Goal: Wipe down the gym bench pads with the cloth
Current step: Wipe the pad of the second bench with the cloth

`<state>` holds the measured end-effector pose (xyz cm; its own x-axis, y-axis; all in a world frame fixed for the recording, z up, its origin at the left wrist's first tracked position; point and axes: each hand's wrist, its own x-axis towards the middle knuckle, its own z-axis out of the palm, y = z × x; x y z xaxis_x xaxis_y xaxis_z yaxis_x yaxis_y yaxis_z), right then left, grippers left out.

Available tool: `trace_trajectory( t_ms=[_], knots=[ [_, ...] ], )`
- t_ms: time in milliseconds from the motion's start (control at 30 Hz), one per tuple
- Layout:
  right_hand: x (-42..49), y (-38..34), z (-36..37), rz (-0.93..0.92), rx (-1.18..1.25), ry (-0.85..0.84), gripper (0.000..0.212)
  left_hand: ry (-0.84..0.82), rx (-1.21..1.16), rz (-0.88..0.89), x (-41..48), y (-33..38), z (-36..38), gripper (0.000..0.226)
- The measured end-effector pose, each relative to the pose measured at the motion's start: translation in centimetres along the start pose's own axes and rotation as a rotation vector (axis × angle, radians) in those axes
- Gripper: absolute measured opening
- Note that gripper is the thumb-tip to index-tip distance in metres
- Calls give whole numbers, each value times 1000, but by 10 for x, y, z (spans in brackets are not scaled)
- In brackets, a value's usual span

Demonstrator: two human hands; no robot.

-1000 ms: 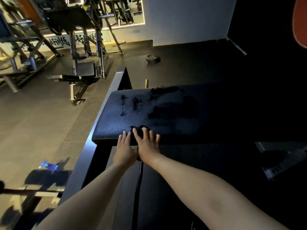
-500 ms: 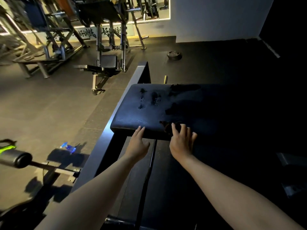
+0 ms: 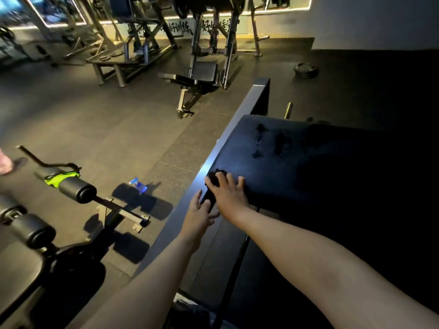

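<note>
Meanwhile, right hand [image 3: 229, 195] presses cloth [image 3: 213, 178]; bottle [image 3: 139, 186] on floor [image 3: 95, 129].

Left grip [image 3: 198, 217] and right grip [image 3: 228, 193] reach forward side by side (both splayed).

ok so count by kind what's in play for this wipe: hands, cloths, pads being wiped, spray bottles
hands: 2, left hand and right hand
cloth: 1, under the right hand
bench pad: 1
spray bottle: 1, blue, on the floor
total: 5

blue spray bottle [image 3: 138, 186] on floor; weight plate [image 3: 306, 70] far back; roller pad [image 3: 77, 189] left
</note>
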<state>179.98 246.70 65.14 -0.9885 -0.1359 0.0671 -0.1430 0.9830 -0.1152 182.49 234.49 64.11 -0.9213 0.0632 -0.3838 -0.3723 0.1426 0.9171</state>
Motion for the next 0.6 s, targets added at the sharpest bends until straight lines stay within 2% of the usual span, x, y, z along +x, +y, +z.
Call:
trace_trajectory(
  t_ms=[67,133,267,333,400,467,500,600],
  knots=[
    [6,-7,5,-74,-45,-21,75,22,-157,-38,5,8,1,33],
    [7,-6,13,-104,-20,-38,66,18,-271,-48,7,12,10,28],
    [-5,17,10,-155,222,-58,62,31,-503,-109,12,17,43,47],
    [-20,35,5,-218,387,8,63,98,-630,-145,21,22,53,51],
    [-39,55,3,-141,434,175,60,144,-642,-166,29,30,61,48],
    [-55,72,8,20,329,305,56,221,-561,-173,39,29,67,44],
    [-62,78,10,69,288,328,54,273,-501,-177,41,27,72,44],
    [-66,84,14,54,284,333,50,422,-353,-222,38,12,96,43]
  ],
)
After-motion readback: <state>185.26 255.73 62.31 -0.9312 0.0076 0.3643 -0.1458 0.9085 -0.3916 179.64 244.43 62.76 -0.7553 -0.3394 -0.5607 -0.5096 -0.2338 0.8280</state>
